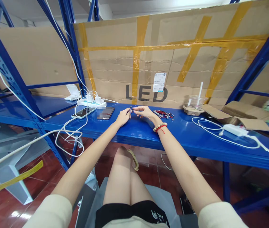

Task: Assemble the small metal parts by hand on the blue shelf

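Observation:
Over the blue shelf top (134,126), my left hand (124,117) and my right hand (144,112) meet at the fingertips. Between them is a small dark blue and silvery piece (131,110), too small to name. The fingers of my left hand are closed on one side of it, and my right thumb and fingers pinch it from the other. Just right of my right hand lies a small heap of red, dark and shiny metallic pieces (164,114). Part of that heap is hidden behind my wrist, which wears a beaded bracelet (160,127).
Left of my hands lie two phones (106,113) (84,112) and a white power strip (92,102) with cables. To the right stand a plastic cup with a straw (197,103), a white adapter (235,129) and an opened carton (238,112). A large cardboard box (115,69) backs the shelf.

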### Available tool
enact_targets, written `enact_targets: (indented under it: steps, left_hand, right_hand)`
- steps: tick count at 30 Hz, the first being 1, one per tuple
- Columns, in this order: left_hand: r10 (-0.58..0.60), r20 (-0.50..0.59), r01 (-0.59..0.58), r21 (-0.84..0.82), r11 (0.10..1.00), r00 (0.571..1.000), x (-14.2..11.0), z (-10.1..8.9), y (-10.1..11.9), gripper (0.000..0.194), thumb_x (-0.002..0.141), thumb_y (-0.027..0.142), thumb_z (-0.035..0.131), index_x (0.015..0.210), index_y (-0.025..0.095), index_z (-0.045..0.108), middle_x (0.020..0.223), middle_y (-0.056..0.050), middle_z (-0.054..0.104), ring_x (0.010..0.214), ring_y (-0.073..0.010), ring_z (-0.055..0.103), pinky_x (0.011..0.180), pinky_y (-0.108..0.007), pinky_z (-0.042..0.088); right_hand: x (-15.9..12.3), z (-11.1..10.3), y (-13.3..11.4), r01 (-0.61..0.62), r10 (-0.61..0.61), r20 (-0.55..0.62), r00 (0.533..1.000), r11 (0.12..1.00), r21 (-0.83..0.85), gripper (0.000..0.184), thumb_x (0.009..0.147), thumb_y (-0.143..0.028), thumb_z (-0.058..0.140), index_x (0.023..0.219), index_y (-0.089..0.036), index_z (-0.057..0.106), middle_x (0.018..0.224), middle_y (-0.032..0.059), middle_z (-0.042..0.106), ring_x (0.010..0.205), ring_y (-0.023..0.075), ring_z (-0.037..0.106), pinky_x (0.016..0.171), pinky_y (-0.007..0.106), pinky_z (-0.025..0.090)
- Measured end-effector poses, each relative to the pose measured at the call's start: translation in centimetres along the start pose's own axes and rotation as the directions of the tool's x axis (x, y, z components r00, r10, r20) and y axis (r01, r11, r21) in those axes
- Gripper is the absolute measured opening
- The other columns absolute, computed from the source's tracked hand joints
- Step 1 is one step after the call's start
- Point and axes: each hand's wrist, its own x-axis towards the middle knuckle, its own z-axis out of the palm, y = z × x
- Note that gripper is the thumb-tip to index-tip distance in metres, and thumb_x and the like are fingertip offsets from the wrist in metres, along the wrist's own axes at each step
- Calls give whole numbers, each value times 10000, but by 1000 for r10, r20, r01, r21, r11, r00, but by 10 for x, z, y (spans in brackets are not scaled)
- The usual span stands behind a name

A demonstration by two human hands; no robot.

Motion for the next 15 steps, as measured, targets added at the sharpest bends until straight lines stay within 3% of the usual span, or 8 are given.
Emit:
enact_targets:
  steps: [15]
  left_hand:
    - [-8, 17, 7, 18, 1000, 1000, 0, 0, 0, 269, 869, 270, 341, 712, 180, 540, 607, 2, 607, 564, -121, 525, 595, -225, 383]
  right_hand:
    - [-2, 1, -2, -35, 35, 1, 999, 999, 26, 405, 652, -299, 722, 1032, -164, 677, 902, 60, 672, 556, 49, 512, 437, 138, 380]
